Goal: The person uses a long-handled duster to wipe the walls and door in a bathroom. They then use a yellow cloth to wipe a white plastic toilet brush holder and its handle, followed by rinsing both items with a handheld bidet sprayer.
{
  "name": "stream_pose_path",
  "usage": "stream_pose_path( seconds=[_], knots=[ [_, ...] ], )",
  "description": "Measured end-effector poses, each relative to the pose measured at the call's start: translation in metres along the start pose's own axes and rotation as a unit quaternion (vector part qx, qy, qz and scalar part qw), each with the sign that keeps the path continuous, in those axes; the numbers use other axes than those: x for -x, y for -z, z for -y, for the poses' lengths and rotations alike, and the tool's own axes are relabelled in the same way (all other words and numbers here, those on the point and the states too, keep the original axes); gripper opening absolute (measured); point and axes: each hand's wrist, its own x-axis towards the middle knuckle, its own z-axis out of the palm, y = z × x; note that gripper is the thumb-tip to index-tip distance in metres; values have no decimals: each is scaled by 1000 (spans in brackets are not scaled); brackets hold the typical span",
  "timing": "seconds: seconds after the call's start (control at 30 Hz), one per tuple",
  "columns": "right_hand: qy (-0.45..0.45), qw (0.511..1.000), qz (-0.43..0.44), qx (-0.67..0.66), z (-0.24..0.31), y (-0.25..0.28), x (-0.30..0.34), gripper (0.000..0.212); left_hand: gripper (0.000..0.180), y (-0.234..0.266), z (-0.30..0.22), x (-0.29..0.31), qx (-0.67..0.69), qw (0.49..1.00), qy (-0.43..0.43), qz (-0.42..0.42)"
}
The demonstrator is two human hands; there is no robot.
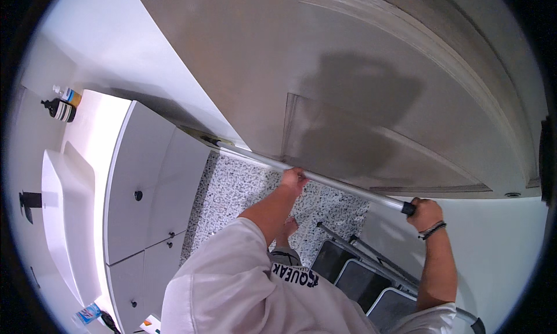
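Note:
A long silver metal pole (349,187) runs slantwise from the right side of the view down to the corner beside the white cabinet. My left hand (294,180) is closed around it near the middle. At the near end, a black grip is held in my right hand (426,214), which has a dark bracelet at the wrist. The pole's far tip ends in a small dark fitting (210,141), low by the wall and cabinet; its exact shape is hard to make out. Just beyond the pole stands a grey-brown panelled door (342,102).
A folding stepladder (371,279) with black steps stands right of my body. Left is a curved white vanity cabinet (142,183) with dark knobs, a white basin (58,200) and pump bottles (60,109) on top. The floor (232,189) is speckled black and white.

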Motion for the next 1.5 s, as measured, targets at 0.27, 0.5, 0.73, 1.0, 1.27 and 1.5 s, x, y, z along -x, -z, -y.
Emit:
stream_pose_path(
  seconds=[0.27,0.5,0.73,1.0,1.27,1.5],
  knots=[
    [70,994,49,-71,102,-40,-39,23,25,86,-73,-55,-58,984,-168,-32],
    [104,987,68,-97,88,4,-6,24,36,58,-57,8,-120,976,-184,5],
    [46,997,-39,-50,-12,84,81,17,53,-46,28,115,-95,994,-5,45],
    [56,994,-63,-64,-1,33,51,22,44,-23,1,87,-74,993,-87,11],
    [115,984,-30,-133,105,-16,-12,24,31,79,-89,-3,-149,981,-113,-48],
    [151,977,-40,-147,114,-23,-33,23,21,98,-109,-41,-146,979,-111,-93]
  ],
)
